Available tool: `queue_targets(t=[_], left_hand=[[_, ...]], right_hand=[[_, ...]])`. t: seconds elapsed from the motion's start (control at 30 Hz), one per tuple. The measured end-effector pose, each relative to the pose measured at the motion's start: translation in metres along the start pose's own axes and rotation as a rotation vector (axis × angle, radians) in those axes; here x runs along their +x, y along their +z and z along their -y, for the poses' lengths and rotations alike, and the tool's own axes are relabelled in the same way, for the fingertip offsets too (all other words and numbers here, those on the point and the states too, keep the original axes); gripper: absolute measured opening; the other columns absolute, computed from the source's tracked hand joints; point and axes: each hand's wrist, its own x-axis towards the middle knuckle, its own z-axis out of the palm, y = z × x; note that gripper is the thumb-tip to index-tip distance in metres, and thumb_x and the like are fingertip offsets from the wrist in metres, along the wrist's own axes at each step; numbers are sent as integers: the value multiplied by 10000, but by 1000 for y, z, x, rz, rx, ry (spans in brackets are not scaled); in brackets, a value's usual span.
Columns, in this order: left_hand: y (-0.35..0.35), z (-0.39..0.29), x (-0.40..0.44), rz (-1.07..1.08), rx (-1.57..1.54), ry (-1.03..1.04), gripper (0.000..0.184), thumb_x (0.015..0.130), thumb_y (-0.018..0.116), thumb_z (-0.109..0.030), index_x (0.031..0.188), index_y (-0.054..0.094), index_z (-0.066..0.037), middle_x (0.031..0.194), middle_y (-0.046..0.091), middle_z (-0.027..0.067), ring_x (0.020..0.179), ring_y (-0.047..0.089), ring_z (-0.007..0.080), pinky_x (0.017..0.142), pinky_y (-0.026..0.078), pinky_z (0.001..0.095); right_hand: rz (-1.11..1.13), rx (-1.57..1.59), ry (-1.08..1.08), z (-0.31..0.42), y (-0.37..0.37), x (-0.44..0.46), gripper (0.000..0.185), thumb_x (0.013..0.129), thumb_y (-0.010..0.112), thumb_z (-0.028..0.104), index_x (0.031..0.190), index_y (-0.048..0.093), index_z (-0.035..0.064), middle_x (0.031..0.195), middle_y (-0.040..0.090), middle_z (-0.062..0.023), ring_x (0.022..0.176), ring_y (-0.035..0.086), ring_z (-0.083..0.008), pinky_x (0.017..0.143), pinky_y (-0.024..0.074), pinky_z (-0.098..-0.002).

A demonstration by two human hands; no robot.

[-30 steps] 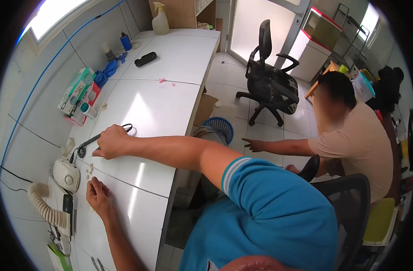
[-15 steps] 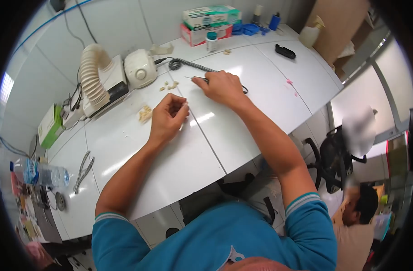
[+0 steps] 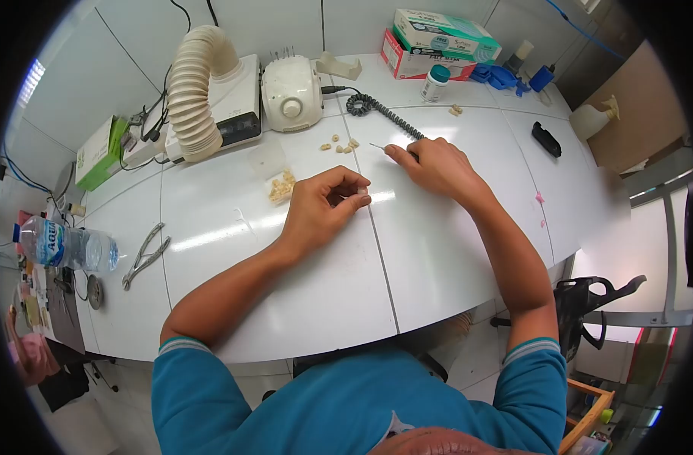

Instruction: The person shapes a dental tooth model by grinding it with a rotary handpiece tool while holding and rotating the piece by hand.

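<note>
My left hand (image 3: 320,208) is closed, thumb and fingertips pinching a small whitish piece (image 3: 363,192), mostly covered by the fingers. To its right, my right hand (image 3: 437,168) grips a rotary handpiece (image 3: 412,155), whose thin tip (image 3: 377,146) points left, apart from the piece. A coiled cord (image 3: 392,118) runs from near that hand to the cream control unit (image 3: 291,95). Several small tooth-like pieces (image 3: 346,146) lie on the table beyond my hands. More yellowish pieces sit in a clear box (image 3: 268,161) beside my left hand.
A ribbed suction hose (image 3: 191,98) stands at the back left. Pliers (image 3: 144,258) and a water bottle (image 3: 62,244) lie on the left. Stacked boxes (image 3: 437,47), a white bottle (image 3: 435,83) and a black case (image 3: 546,139) are at the back right.
The camera view has shifted, so the table's things appear farther right. Both hands keep their grips, and the handpiece tip stays apart from the left hand's piece.
</note>
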Motion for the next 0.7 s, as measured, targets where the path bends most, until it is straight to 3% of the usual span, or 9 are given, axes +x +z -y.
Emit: queue_targets(t=[0.13, 0.23, 0.43, 0.7], left_hand=[[-8, 0, 4, -37, 33, 22, 168, 1013, 811, -54, 1157, 765, 18, 998, 795, 45, 894, 735, 77, 814, 587, 244], [-13, 1, 4, -29, 97, -18, 182, 999, 827, -64, 1152, 767, 14, 978, 793, 43, 844, 712, 69, 785, 569, 236], [-18, -1, 5, 9, 124, -77, 202, 976, 860, -90, 1139, 780, -2, 987, 794, 38, 805, 668, 68, 737, 542, 236], [-19, -2, 4, 20, 130, -22, 206, 959, 869, -61, 1141, 794, 1, 1001, 797, 64, 864, 715, 99, 746, 576, 252]], right_hand=[[36, -36, -38, 5, -7, 1, 716, 1109, 582, 625, 886, 828, -8, 773, 764, -241, 784, 767, -416, 757, 600, -510], [-56, -39, -123, -5, 4, 0, 701, 1108, 590, 624, 862, 806, 4, 697, 727, -223, 709, 739, -431, 711, 581, -517], [-78, -122, -269, -14, 11, -7, 619, 1090, 645, 602, 836, 726, 44, 612, 672, -150, 607, 693, -400, 620, 526, -515], [-85, -12, -557, -22, 18, -14, 535, 1038, 732, 581, 862, 659, 81, 653, 663, -105, 574, 670, -342, 549, 479, -469]])
